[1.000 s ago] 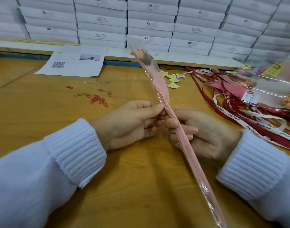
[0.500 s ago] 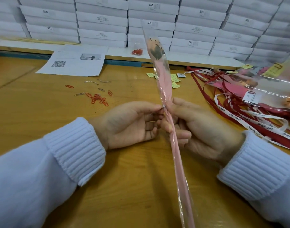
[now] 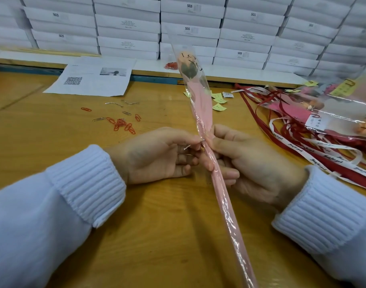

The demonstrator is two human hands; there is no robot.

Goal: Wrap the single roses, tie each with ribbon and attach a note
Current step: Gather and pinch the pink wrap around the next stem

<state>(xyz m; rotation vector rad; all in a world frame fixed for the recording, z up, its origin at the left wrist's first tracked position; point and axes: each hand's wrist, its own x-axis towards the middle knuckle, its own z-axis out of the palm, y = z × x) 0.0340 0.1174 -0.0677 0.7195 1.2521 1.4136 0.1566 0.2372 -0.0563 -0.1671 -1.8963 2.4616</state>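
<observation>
Swung nearer upright since a second ago: the wrapped rose (image 3: 200, 104), bloom end now seen against the white boxes (image 3: 128, 30); the right index finger has been brought up across the sleeve. Rose held above the bench (image 3: 157, 225), pink sleeve under clear film, bloom end away from the person, stem end run down past the lower frame edge. Left hand (image 3: 155, 156) closed left of the rose, a thin wire tie (image 3: 187, 146) pinched between thumb and fingertips and pressed to the sleeve at mid-length. Right hand (image 3: 252, 163) set on the rose's right side, fingers curled round the stem part, thumb against the film. Paper clips (image 3: 124, 125), mostly orange-red, scattered well left of the rose; a printed sheet (image 3: 94, 84) with a QR code further left, beyond them. Yellow notes (image 3: 219, 107) lie just right of the sleeve. Ribbons (image 3: 293, 146), red and printed white, are heaped to the rose's right, with finished roses (image 3: 333, 113) lying beyond them.
</observation>
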